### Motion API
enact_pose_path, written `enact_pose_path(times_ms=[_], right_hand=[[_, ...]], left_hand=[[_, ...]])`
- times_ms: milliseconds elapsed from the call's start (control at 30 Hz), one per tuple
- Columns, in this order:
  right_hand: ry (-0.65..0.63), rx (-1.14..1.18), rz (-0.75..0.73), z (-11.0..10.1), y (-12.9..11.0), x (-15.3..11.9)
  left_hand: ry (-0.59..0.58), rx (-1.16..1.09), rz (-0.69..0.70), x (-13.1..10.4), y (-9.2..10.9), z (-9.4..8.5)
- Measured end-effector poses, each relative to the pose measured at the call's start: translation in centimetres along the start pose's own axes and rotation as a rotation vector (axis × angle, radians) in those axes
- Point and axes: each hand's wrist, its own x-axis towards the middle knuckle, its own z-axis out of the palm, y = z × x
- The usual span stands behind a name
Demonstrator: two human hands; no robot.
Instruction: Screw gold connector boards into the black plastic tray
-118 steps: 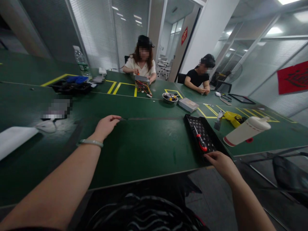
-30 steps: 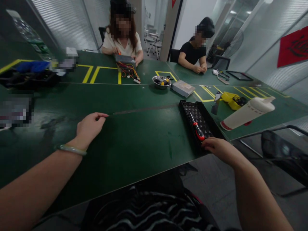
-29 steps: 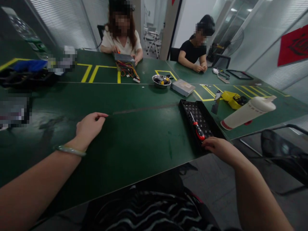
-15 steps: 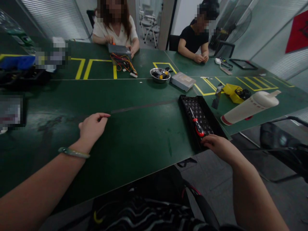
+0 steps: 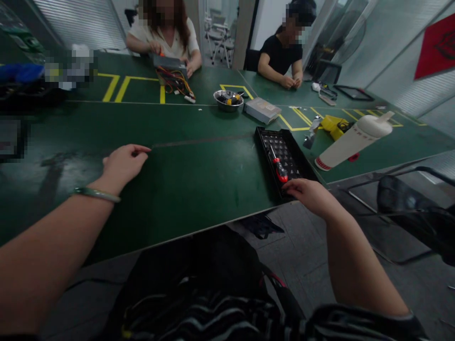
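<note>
Head view: screwdriver (image 5: 280, 169) lies just beside the right hand (image 5: 305, 193).

An office-like workroom: glass partitions (image 5: 394, 52), blinds (image 5: 76, 23), and a green table (image 5: 199, 175) marked with yellow tape (image 5: 162, 94).

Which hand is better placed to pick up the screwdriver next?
Probably the right hand: it is at the near end of the tray, beside the screwdriver. The left hand is farther away.

One head view: worn at the brow, facing forward and down across a green table (image 5: 199, 175); both forearms near, two seated people farther off, beyond the table; left edge seemingly blurred; no second view.
</note>
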Motion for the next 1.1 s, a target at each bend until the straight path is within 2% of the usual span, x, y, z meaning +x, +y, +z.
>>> enact_pose_path(times_ms=[100,267,367,500,733,933,1100], right_hand=[[0.111,-0.042,-0.011,-0.2,-0.8,-1.5],[0.368,-0.087,0.011,0.2,-1.5,-5.7],[0.445,-0.082,0.031,0.8,-1.2,-7.8],[0.458,-0.069,0.028,1.1,-1.0,-9.2],[0.487,-0.046,-0.025,0.9,-1.7,-9.8],[0.389,-0.057,-0.1,1.8,-1.6,-10.3],[0.401,-0.024,-0.061,2.8,-0.8,-12.0]], left_hand=[[0.005,-0.01,0.047,-0.3,0.1,0.0],[-0.001,-0.01,0.069,-0.5,0.2,-0.1],[-0.013,-0.009,0.082,-0.8,0.3,-0.3],[-0.025,-0.015,0.091,-1.3,0.4,-0.6],[-0.034,-0.023,0.087,-0.9,0.1,-0.5],[-0.023,-0.008,0.083,-0.5,-0.2,-0.1],[-0.05,0.028,0.076,0.0,-0.4,-0.1]])
